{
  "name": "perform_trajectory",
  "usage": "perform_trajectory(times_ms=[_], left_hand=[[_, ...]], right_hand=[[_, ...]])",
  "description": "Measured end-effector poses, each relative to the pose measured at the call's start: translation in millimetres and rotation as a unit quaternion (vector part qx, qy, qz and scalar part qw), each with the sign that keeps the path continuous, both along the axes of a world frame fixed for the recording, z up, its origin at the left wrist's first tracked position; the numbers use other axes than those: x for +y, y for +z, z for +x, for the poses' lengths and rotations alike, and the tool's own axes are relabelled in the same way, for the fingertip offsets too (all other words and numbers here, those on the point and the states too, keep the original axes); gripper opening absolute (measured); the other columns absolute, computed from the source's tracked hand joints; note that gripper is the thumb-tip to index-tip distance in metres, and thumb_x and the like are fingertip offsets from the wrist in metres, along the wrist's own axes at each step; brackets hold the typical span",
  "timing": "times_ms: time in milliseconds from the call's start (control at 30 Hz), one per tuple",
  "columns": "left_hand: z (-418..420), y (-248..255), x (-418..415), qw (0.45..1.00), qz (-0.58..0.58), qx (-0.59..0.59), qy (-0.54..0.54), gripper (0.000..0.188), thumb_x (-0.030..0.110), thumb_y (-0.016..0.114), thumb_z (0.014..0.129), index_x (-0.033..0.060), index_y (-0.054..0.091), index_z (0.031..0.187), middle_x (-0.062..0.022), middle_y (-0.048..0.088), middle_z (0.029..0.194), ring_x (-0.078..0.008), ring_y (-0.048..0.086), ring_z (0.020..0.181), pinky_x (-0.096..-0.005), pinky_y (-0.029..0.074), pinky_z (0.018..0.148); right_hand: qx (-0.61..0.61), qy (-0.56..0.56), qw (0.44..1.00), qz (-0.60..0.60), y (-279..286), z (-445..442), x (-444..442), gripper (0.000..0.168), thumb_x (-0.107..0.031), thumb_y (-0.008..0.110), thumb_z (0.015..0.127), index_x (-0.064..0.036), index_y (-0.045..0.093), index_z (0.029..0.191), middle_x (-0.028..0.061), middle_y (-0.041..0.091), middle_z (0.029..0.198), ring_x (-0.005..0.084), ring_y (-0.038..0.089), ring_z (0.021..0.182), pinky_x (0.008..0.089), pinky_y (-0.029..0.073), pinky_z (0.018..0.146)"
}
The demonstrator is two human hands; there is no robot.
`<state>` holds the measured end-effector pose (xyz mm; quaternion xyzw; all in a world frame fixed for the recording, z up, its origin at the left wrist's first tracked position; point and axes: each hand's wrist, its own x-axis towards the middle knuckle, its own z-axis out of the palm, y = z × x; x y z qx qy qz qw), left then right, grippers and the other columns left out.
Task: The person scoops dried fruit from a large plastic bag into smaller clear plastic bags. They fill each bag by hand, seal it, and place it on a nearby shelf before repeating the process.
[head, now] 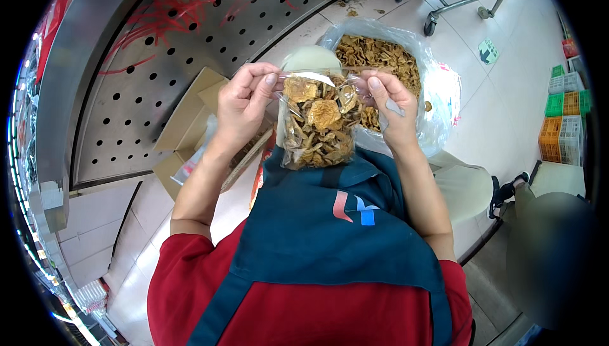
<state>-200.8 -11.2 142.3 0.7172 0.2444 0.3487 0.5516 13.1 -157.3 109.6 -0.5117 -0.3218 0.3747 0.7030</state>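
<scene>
A clear plastic bag (321, 122) filled with brown, wrinkled dried slices hangs upright over my lap. My left hand (250, 101) pinches its top left corner between thumb and fingers. At the opposite top corner, my right hand (392, 103) grips the plastic in the same way; a greyish scrap clings near its thumb. The top edge is stretched between both hands, and whether it is sealed cannot be told. Just beyond my right hand stands a large clear sack (376, 53) of the same dried slices, partly hidden by the hands and the bag.
An open cardboard box (190, 117) stands left, beside a perforated metal panel (190, 41) with red strands. A wheeled cart (447, 6) is at the top right. Stacked plastic crates (561, 127) line the far right. Another person (547, 251), blurred, is at the lower right.
</scene>
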Motion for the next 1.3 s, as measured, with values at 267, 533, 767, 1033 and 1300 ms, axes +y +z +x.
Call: perform_trajectory(times_ms=[267,533,767,1033,1300], left_hand=[[-13,-6,5,0.996,0.087,0.027,-0.025,0.014,0.002,0.056,0.098,-0.0028,0.061,0.110,-0.0104,0.069,0.104,-0.0119,0.065,0.092,-0.0255,0.053,0.081],[-16,-1,13,0.975,0.213,0.018,-0.058,0.018,-0.010,0.058,0.087,-0.0006,0.067,0.099,-0.0102,0.073,0.097,-0.0194,0.070,0.093,-0.0280,0.055,0.082],[-16,16,9,0.972,0.218,0.034,-0.078,0.017,-0.012,0.059,0.082,-0.0028,0.066,0.094,-0.0134,0.073,0.096,-0.0219,0.071,0.095,-0.0288,0.054,0.086],[-11,-4,-15,0.996,-0.069,-0.052,0.005,0.030,0.003,0.063,0.094,-0.0013,0.049,0.120,-0.0162,0.067,0.111,-0.0185,0.064,0.107,-0.0286,0.050,0.093],[-6,-13,-22,0.978,-0.194,-0.055,0.049,0.012,0.013,0.064,0.095,0.0016,0.062,0.097,-0.0136,0.068,0.110,-0.0134,0.064,0.096,-0.0288,0.054,0.084]], right_hand=[[0.048,0.050,0.998,-0.003,-20,15,0,0.017,-0.015,0.060,0.097,-0.006,0.063,0.112,0.0098,0.072,0.104,0.0122,0.067,0.088,0.0239,0.053,0.075],[0.097,0.121,0.986,0.063,-36,32,0,0.009,-0.014,0.059,0.097,-0.006,0.063,0.095,0.0015,0.065,0.097,0.0096,0.062,0.089,0.0263,0.055,0.077],[0.019,0.147,0.989,0.000,-7,39,4,0.014,-0.016,0.056,0.096,-0.005,0.064,0.094,0.0074,0.070,0.101,0.0109,0.062,0.089,0.0250,0.051,0.079],[0.071,0.089,0.993,-0.011,5,17,4,0.037,-0.010,0.074,0.086,-0.002,0.061,0.120,0.0085,0.072,0.097,0.0118,0.068,0.088,0.0255,0.056,0.078],[0.099,0.081,0.990,-0.050,-28,16,2,0.014,-0.020,0.069,0.092,-0.006,0.068,0.097,0.0001,0.067,0.089,0.0074,0.058,0.078,0.0225,0.047,0.073]])
